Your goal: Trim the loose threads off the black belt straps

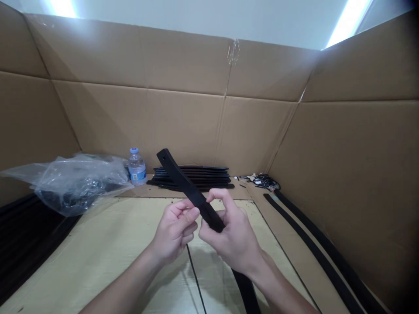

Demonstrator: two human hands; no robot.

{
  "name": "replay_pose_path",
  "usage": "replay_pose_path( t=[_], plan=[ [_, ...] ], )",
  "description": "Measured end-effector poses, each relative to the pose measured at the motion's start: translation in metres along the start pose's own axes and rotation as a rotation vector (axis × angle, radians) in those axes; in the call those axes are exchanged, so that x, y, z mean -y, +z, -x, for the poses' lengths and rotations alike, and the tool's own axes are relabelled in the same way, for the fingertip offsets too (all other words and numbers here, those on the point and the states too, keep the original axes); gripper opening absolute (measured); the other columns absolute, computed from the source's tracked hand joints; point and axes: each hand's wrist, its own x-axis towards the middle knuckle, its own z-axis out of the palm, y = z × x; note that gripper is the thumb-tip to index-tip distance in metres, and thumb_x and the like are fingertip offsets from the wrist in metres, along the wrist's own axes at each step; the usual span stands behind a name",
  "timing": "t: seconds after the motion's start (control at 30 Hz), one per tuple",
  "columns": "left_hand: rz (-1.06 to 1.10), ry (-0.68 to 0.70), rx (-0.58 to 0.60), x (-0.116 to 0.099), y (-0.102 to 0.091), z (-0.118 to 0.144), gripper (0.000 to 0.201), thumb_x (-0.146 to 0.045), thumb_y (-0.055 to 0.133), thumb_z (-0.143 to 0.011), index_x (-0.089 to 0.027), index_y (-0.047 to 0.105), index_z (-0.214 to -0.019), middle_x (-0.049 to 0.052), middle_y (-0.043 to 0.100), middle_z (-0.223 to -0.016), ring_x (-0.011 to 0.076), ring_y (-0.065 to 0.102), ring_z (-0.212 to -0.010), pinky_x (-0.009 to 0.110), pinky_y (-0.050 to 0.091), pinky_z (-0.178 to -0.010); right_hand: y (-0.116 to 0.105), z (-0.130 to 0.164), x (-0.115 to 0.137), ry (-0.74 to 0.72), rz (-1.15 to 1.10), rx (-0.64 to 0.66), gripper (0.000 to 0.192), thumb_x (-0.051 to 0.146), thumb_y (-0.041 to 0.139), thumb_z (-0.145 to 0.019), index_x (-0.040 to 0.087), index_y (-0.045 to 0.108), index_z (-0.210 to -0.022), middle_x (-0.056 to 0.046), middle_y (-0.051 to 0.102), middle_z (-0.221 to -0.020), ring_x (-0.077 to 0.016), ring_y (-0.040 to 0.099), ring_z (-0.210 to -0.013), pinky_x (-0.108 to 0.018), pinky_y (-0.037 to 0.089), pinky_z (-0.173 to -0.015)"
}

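A long, flat black strip [180, 176] slants up and away in front of me, with a small hole near its far end. My right hand [237, 235] wraps round its lower part, thumb and fingers on opposite edges. The strip runs on below that hand towards the bottom of the view. Against the strip's left edge, my left hand [176, 226] is closed with thumb and forefinger pinched. A thin black cord [195, 274] hangs down from the left hand's fingers; its upper end is hidden.
Behind stand a stack of black strips [193, 178], a water bottle [136, 168] and a clear plastic bag [85, 179]. More black strips lie left [29, 240] and right [310, 248]. Tangled wires [263, 181] sit back right. Cardboard walls [183, 117] surround the pale table [108, 244].
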Motion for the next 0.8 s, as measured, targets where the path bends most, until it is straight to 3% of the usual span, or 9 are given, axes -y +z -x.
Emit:
replay_pose_path(
  t=[0.43, 0.63, 0.73, 0.8],
  plan=[
    [-0.021, 0.005, -0.032, 0.0043, 0.0044, 0.0015, 0.024, -0.033, 0.067, -0.077, -0.016, 0.059, -0.091, -0.011, 0.024, -0.05, -0.0011, 0.011, -0.037, 0.01, 0.012, -0.033, -0.0004, -0.0001, -0.0033, 0.02, -0.016, 0.005, 0.027, 0.021, 0.058, -0.076, 0.026, 0.042, -0.097, 0.012, 0.036, -0.049, -0.0055, 0.031, -0.04, -0.015, 0.022, -0.037],
    [-0.02, 0.019, -0.099, 0.003, 0.0019, -0.0013, 0.024, -0.034, 0.07, -0.074, -0.015, 0.056, -0.078, -0.011, 0.023, -0.049, -0.0002, 0.012, -0.039, 0.011, 0.012, -0.034, -0.0017, -0.0026, -0.0015, 0.095, -0.161, 0.069, 0.036, 0.032, 0.058, -0.083, 0.027, 0.038, -0.113, 0.01, 0.046, -0.054, -0.0063, 0.041, -0.041, -0.015, 0.029, -0.038],
    [-0.034, 0.024, -0.107, 0.0015, 0.0005, -0.0034, 0.025, -0.035, 0.07, -0.074, -0.015, 0.055, -0.075, -0.011, 0.021, -0.047, 0.0006, 0.012, -0.038, 0.011, 0.012, -0.033, 0.0001, -0.0043, -0.0036, 0.164, -0.192, 0.094, 0.023, 0.044, 0.048, -0.089, 0.024, 0.044, -0.099, 0.007, 0.054, -0.056, -0.006, 0.044, -0.039, -0.016, 0.032, -0.037],
    [-0.052, 0.033, -0.103, 0.0009, 0.0001, -0.0045, 0.024, -0.035, 0.069, -0.075, -0.015, 0.055, -0.076, -0.012, 0.022, -0.047, 0.0008, 0.012, -0.038, 0.012, 0.012, -0.034, 0.0026, -0.0049, -0.0058, 0.172, -0.205, 0.088, 0.024, 0.046, 0.043, -0.091, 0.022, 0.043, -0.088, 0.005, 0.057, -0.057, -0.0055, 0.044, -0.038, -0.015, 0.033, -0.038]
  ],
)
